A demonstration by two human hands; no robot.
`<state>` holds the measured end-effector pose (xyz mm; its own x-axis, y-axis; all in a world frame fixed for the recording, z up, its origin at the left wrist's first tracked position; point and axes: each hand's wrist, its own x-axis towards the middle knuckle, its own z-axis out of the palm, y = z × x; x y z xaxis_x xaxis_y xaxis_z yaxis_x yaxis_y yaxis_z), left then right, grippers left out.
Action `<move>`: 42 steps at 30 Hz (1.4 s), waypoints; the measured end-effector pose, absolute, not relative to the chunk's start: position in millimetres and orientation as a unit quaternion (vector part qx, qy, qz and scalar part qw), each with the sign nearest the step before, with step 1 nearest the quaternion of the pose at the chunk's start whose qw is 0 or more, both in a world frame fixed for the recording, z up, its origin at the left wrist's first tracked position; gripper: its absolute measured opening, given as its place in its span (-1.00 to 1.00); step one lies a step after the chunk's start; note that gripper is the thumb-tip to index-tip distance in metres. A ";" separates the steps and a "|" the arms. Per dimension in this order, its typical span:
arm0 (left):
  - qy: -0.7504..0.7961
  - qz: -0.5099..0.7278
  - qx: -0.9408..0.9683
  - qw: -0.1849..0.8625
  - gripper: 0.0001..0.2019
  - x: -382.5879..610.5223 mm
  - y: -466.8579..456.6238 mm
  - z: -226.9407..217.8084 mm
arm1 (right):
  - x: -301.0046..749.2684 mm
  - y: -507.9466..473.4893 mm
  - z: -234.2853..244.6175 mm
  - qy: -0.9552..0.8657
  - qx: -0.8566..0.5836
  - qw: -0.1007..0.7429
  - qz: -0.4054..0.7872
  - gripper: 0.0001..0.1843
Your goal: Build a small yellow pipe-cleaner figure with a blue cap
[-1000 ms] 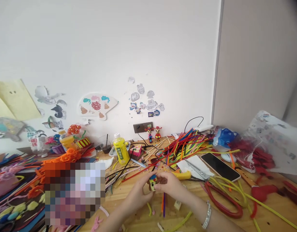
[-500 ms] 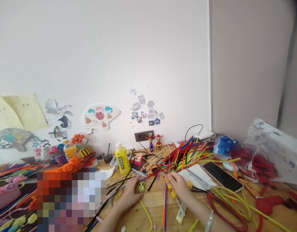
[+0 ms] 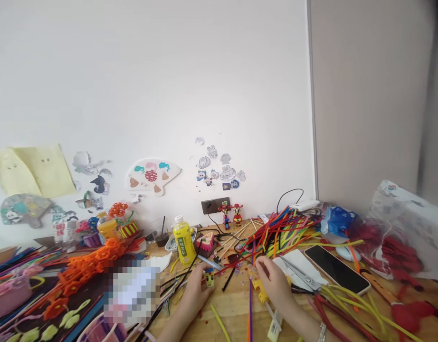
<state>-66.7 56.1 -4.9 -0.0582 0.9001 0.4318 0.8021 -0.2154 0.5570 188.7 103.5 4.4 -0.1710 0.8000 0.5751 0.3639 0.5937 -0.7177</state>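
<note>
My left hand (image 3: 193, 290) is closed round a small yellow figure (image 3: 209, 276) and holds it upright on the wooden table (image 3: 236, 304). My right hand (image 3: 276, 283) lies a little to the right, palm down, with curled fingers on a yellow glue gun (image 3: 259, 289). Whether it grips the gun I cannot tell. A purple and an orange pipe cleaner (image 3: 250, 313) lie between my hands. Scissors (image 3: 300, 275) rest just beyond my right hand.
A heap of coloured pipe cleaners (image 3: 283, 230) lies behind my hands, with a phone (image 3: 336, 269) to its right. A yellow bottle (image 3: 184, 239), two small figurines (image 3: 231, 213) and orange pipe-cleaner flowers (image 3: 94, 260) stand to the left and back. Red pieces in a bag (image 3: 393, 247) are at the right.
My hands have parted: the left kept the small yellow figure and set it on the table, the right moved right onto the glue gun. The camera has tilted upward.
</note>
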 end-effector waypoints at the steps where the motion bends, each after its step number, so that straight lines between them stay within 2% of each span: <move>1: 0.622 0.377 0.683 0.066 -0.51 -66.3 55.4 -5.1 | 188.0 102.8 3.7 -0.742 -0.394 0.502 0.205 -0.72; 10: 0.631 0.370 0.677 0.084 -0.38 -62.4 53.9 -4.9 | 182.4 96.7 -4.8 -0.816 -0.342 0.452 0.112 -0.80; 17: 0.637 0.359 0.674 0.107 -0.37 -61.1 54.7 -6.3 | 184.5 95.8 -6.4 -0.848 -0.314 0.424 0.052 -0.79; 27: 0.625 0.332 0.698 0.104 -0.28 -58.2 50.7 -2.6 | 183.4 90.6 -4.9 -0.879 -0.264 0.396 0.020 -0.79; 38: 0.622 0.314 0.713 0.081 -0.42 -58.0 50.2 -5.5 | 183.4 90.7 -7.5 -0.885 -0.257 0.388 0.027 -0.82; 42: 0.618 0.310 0.719 0.073 -0.57 -51.4 49.1 -2.8 | 184.0 90.4 -6.4 -0.891 -0.256 0.374 0.021 -0.81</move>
<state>-51.4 49.1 -2.8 0.0449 0.9335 0.3558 0.8434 -0.2263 0.4873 184.0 90.4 -6.4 -0.5887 0.4724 0.6560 0.4411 0.8677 -0.2290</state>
